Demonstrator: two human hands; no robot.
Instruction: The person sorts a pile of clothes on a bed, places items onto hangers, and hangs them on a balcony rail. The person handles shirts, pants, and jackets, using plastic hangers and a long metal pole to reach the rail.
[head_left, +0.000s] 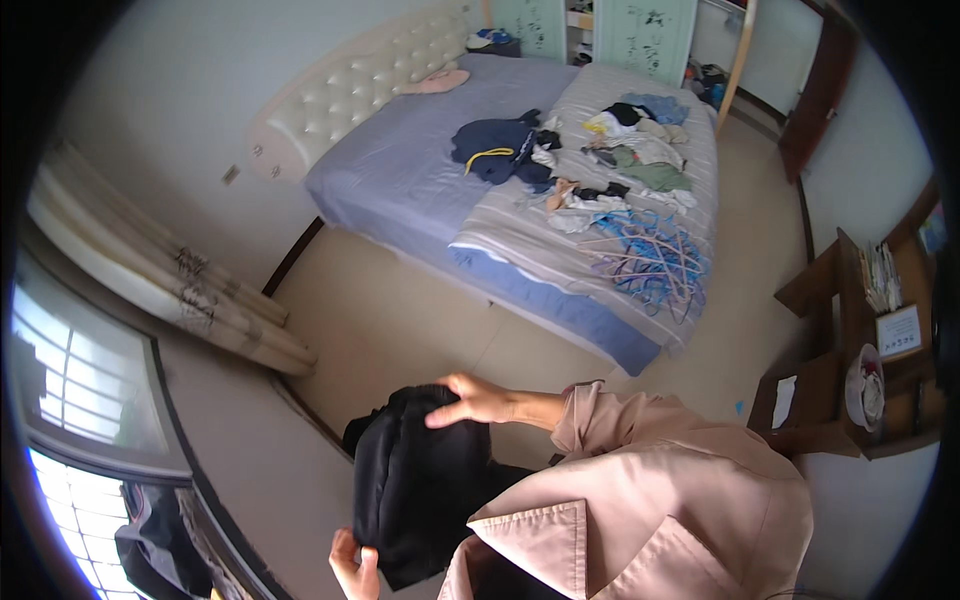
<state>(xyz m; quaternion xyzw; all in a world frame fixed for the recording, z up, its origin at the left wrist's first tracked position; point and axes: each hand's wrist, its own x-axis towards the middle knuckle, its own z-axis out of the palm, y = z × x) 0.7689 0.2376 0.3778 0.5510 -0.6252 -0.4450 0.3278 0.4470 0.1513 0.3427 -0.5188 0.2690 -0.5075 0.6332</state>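
A piece of black clothing [410, 490], bunched and partly folded, hangs in front of me near the window side. Whether it is trousers or a top I cannot tell. My right hand [472, 401] grips its upper edge, thumb on the near face and fingers round the far side. Lower down, my left hand [356, 566] pinches its left edge between thumb and fingers. Part of the garment's right side disappears behind my pink jacket [640, 500].
Ahead, the bed [400, 180] bears a navy garment [495, 145], a heap of mixed clothes [640, 165] and tangled blue and pink hangers [660, 262]. A curtain [180, 270] and window [85, 380] lie left. At right stands a brown shelf desk [815, 375].
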